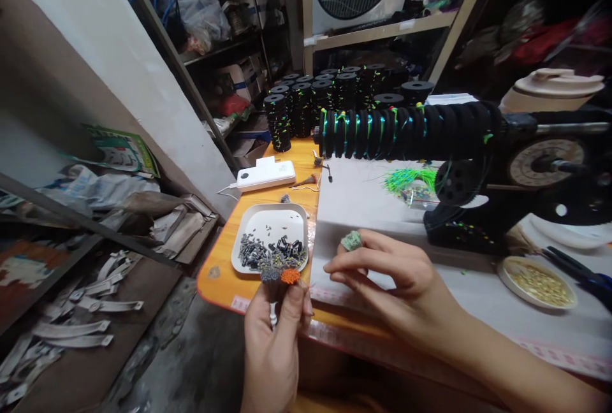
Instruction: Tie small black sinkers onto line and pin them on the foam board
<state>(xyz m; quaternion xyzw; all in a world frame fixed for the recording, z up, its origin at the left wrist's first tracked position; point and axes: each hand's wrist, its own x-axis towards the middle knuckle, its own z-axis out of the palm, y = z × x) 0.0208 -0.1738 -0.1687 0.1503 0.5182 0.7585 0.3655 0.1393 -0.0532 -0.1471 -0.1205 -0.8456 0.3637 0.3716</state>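
Note:
My left hand (275, 343) is closed round small upright bundles in front of the white tray. One is a grey-tipped bundle (270, 275) and beside it is an orange-tipped bundle (290, 276); their lower parts are hidden by my fingers. My right hand (392, 273) is to the right, with a green-tipped bundle (351, 241) tucked among its bent fingers, thumb and forefinger close together. What the thumb and forefinger may pinch is too small to make out. Small dark and grey pieces lie in the white tray (239, 212) just beyond my left hand.
A black machine (459, 209) carries a roller (406, 132) wound with green-blue strands. Several black spools (277, 120) stand behind. Green strands (408, 178), a dish of yellowish bits (538, 282), dark-handled scissors (574, 273) and a white power bank (266, 175) lie on the table.

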